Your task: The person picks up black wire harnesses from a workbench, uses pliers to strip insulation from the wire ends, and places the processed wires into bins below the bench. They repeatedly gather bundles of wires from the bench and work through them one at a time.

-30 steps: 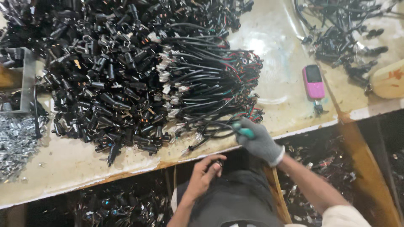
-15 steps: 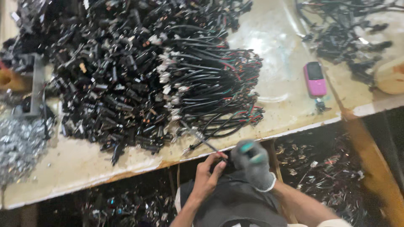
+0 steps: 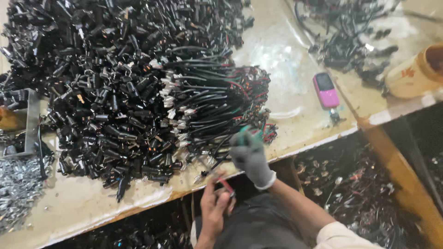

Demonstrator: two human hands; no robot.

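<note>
Black, thin and limp, the wire lead [image 3: 213,167] lies over the near edge of the table [image 3: 83,207], its far end in the bundle of leads [image 3: 217,106]. It is judged light and flexible; the stiffer connector end offers the surest hold. Left hand [image 3: 216,202], bare, pinches the lead's red-tipped near end just below the table edge. Right hand [image 3: 251,157], in a grey glove, is curled over the bundle's near side; its grip cannot be made out. Loose black connectors [image 3: 115,83] are heaped toward the left edge.
</note>
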